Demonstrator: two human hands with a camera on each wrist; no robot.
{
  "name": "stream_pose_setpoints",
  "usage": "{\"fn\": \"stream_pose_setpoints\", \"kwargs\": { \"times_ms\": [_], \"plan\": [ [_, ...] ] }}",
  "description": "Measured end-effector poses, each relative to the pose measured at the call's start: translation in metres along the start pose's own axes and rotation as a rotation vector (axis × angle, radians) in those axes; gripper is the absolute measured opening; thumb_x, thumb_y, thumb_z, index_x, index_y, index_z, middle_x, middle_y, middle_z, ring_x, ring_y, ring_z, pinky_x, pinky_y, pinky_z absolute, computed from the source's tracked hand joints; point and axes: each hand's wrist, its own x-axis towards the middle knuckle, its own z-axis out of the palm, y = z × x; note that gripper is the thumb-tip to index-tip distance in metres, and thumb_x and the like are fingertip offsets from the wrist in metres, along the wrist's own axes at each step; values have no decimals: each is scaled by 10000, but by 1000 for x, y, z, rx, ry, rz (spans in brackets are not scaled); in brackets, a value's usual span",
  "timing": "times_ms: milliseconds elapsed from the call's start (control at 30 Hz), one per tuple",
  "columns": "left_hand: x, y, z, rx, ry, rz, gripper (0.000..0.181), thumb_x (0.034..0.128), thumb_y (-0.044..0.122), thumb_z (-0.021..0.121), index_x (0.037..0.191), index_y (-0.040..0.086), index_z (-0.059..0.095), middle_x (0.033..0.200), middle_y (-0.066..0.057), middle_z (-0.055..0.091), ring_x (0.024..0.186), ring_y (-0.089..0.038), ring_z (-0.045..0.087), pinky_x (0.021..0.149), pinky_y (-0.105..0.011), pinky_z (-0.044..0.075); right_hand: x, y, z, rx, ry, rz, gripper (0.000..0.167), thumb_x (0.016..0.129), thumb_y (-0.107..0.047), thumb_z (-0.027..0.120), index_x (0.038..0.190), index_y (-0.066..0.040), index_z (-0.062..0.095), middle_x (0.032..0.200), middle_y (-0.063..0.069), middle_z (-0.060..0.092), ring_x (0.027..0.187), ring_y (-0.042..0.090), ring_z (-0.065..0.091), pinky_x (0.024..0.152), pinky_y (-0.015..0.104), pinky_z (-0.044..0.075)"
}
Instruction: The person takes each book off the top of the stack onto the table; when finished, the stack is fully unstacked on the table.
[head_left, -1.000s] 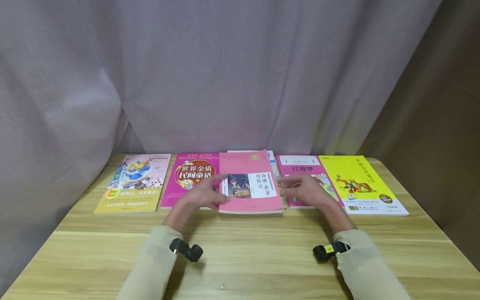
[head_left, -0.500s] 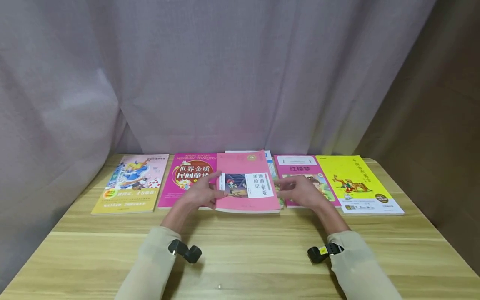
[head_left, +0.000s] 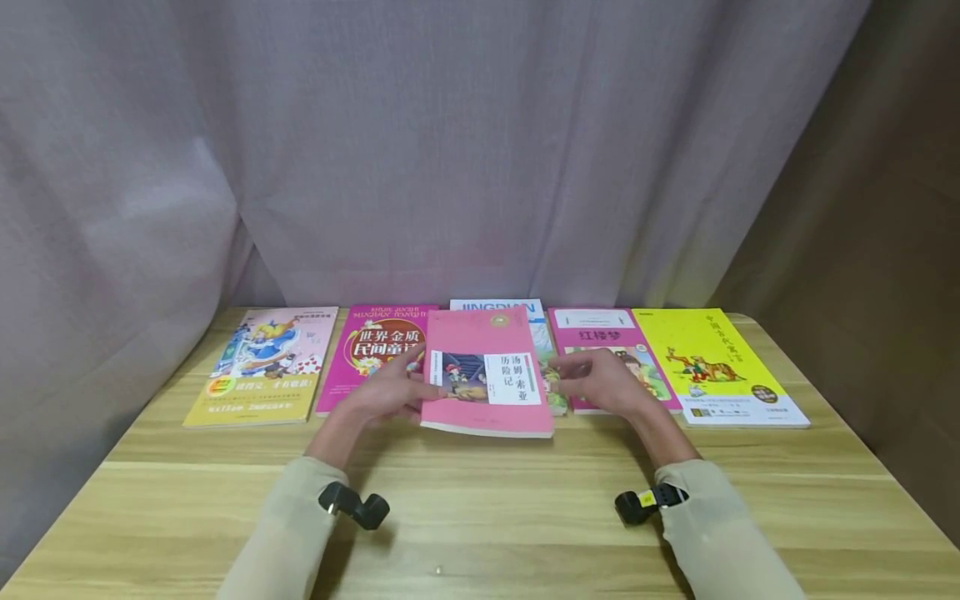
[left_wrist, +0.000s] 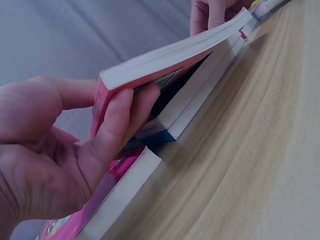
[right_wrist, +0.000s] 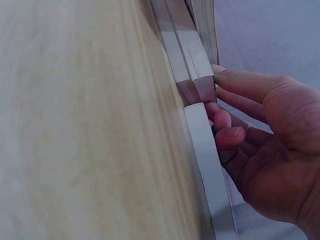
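Note:
My left hand [head_left: 388,388] pinches the left edge of a pink paperback book [head_left: 468,333], thumb on the cover and fingers underneath. In the left wrist view the pink book [left_wrist: 170,55] is raised at a slant above other books [left_wrist: 200,97] stacked below it. A white and blue book [head_left: 497,307] shows behind it, mostly covered. My right hand [head_left: 600,383] is at the right side of this stack. In the right wrist view its fingertips touch the corner of the lower stacked books [right_wrist: 187,55], with other fingers loosely bent beside them.
Left of the stack lie a magenta book [head_left: 345,387] and a pink and yellow book [head_left: 258,400]. To its right are a purple-pink book [head_left: 603,337] and a yellow book [head_left: 678,333]. A grey curtain [head_left: 420,150] hangs behind the wooden table [head_left: 487,517].
The pink book has been lifted and drawn left and towards me by my left hand, uncovering more of the white and blue book. My right hand first moved slightly left, then stayed.

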Motion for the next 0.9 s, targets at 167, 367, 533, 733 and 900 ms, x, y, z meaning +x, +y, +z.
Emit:
{"fn": "stream_pose_setpoints", "kwargs": {
  "times_ms": [167,367,533,733,900],
  "plan": [
    [-4,-4,-6,-82,-60,12,1033,978,23,700,1720,240,15,1121,-185,771,714,-216,738,583,-280,600,1,2,0,-2,6,-10,591,910,-359,836,1441,-156,671,1301,136,696,1143,298,636,835,330,577],
    [-11,-5,-8,-141,-64,42,1005,999,15,660,1719,264,5,1241,-245,741,787,-248,780,680,-352,655,1,2,1,-3,5,-6,591,905,-364,839,1434,-156,677,1306,140,693,1150,304,636,832,322,571],
    [-19,-1,-9,-156,-59,62,994,1006,7,645,1717,306,17,1325,-290,689,842,-270,792,768,-423,670,2,2,1,-5,2,-12,586,906,-359,837,1431,-150,679,1294,141,695,1138,303,639,834,331,575],
    [-31,6,-11,-152,-58,102,973,1012,-14,626,1712,358,64,1352,-305,671,905,-286,799,812,-478,666,1,1,1,4,-12,-5,591,914,-360,828,1446,-162,666,1313,147,681,1150,306,631,846,348,576],
    [-40,15,-15,-105,-51,145,975,1005,-17,636,1713,351,77,1346,-296,679,930,-283,799,774,-456,670,1,2,1,7,-6,-22,577,914,-343,828,1434,-148,674,1304,154,691,1141,310,644,827,333,582]
  ]
}}
